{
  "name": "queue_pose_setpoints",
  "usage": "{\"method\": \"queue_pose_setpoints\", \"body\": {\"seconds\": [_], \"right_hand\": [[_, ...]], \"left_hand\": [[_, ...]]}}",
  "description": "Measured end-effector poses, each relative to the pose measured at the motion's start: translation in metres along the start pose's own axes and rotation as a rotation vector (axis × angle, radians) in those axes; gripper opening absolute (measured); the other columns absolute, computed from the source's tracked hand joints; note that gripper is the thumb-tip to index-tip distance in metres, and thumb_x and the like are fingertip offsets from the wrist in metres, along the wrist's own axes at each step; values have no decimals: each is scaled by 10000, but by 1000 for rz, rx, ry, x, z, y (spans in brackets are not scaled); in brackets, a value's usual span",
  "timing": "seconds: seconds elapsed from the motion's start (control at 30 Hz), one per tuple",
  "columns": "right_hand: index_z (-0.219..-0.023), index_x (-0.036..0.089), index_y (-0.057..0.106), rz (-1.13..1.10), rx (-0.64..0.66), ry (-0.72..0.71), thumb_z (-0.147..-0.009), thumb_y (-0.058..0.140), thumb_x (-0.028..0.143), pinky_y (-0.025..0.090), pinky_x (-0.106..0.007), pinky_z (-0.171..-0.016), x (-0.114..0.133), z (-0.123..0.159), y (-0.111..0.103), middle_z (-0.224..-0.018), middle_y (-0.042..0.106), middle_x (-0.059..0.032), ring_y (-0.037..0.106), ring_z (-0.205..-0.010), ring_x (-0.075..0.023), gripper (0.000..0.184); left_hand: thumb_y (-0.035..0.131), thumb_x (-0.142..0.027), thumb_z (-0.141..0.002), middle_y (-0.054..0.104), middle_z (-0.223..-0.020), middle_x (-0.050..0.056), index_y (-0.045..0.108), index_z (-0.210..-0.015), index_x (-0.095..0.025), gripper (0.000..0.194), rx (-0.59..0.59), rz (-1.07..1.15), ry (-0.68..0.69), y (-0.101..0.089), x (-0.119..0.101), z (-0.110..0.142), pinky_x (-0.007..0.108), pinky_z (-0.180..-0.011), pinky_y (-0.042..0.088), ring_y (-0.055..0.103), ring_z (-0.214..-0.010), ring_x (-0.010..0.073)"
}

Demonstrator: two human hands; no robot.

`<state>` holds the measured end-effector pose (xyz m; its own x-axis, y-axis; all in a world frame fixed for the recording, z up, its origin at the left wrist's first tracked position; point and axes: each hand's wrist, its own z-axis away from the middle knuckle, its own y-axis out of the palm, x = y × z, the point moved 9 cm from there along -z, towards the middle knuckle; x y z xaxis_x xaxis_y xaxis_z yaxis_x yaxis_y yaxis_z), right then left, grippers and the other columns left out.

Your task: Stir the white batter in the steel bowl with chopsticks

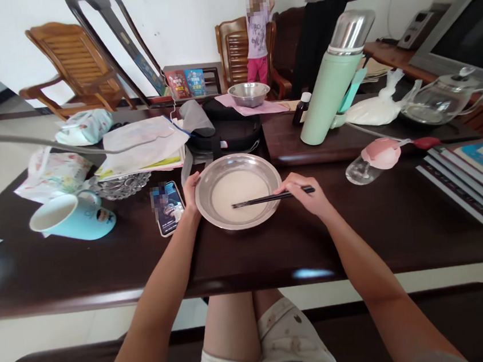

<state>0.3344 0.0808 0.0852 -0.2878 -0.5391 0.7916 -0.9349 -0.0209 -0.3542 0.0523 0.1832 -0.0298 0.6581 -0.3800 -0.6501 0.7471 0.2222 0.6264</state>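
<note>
A round metal bowl (275, 169) with a wide rim stands on the dark table in front of me, a milky white liquid (242, 188) covering its bottom. At its left side, my left hand (191, 192) grips the rim, fingers wrapped round the edge. My right hand (305, 191) is closed round a pair of dark chopsticks (261, 199) at the bowl's right rim. Their tips reach into the liquid near the middle. Close by my left hand lies a phone (169, 209) with its screen lit.
On the dark table (250, 261), a blue mug (72, 217), papers and a glass dish (121, 185) are at left. A green thermos (330, 82), a pink-lidded bottle (371, 161), a glass teapot (440, 99) and stacked books (470, 185) are at right. Two people are beyond the table.
</note>
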Motion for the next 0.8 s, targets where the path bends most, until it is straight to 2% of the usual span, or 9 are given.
{"method": "queue_pose_setpoints", "body": {"seconds": [0.1, 0.27, 0.37, 0.47, 0.53, 0.67, 0.8], "right_hand": [[-907, 295, 827, 80, 29, -46, -1010, 594, 541, 567, -441, -847, 3, -1, 5, -917, 846, -38, 730, -847, -237, 354], [-844, 258, 821, 48, -111, 22, -1045, 528, 526, 574, -415, -811, -3, 1, -15, -839, 813, -55, 732, -814, -229, 446], [-847, 260, 824, 27, -36, 7, -1046, 525, 526, 576, -409, -808, -1, 1, -5, -848, 819, -52, 734, -808, -225, 447], [-912, 292, 830, 77, 44, -56, -1015, 595, 520, 571, -429, -844, 4, 0, 7, -911, 839, -38, 732, -844, -231, 343], [-918, 295, 827, 94, 5, -62, -1012, 607, 504, 566, -437, -854, 4, -1, 2, -920, 839, -37, 731, -855, -234, 318], [-846, 259, 814, 17, -107, 18, -1049, 530, 505, 573, -418, -819, -3, 1, -14, -847, 812, -56, 737, -823, -231, 427], [-889, 274, 819, 37, 12, -19, -1035, 553, 524, 573, -416, -828, 1, 0, 2, -886, 832, -45, 737, -833, -228, 394]], "left_hand": [[628, -371, -854, 766, -693, 56, 712, -832, -188, 203, 27, -49, 19, 1, -2, -1, 428, -810, 649, 798, -835, 333], [653, -400, -834, 790, -758, 67, 726, -895, -183, 236, 54, -74, 35, 1, -3, -2, 446, -821, 645, 796, -877, 355], [634, -395, -842, 786, -747, 66, 734, -921, -184, 246, 45, -71, 23, 1, -1, -2, 450, -821, 645, 795, -883, 357], [613, -380, -852, 780, -726, 65, 737, -911, -188, 236, 39, -57, 34, 3, -1, -1, 452, -818, 647, 796, -886, 361], [619, -380, -849, 781, -728, 66, 739, -907, -187, 235, 46, -47, 48, 5, -2, 0, 456, -821, 648, 796, -892, 364], [615, -368, -857, 786, -745, 68, 753, -933, -181, 244, 53, -24, 23, 7, -1, 2, 455, -834, 650, 797, -905, 357], [579, -339, -871, 789, -744, 64, 762, -962, -180, 258, 30, -2, 15, 6, -1, 3, 450, -829, 654, 799, -910, 357]]}}
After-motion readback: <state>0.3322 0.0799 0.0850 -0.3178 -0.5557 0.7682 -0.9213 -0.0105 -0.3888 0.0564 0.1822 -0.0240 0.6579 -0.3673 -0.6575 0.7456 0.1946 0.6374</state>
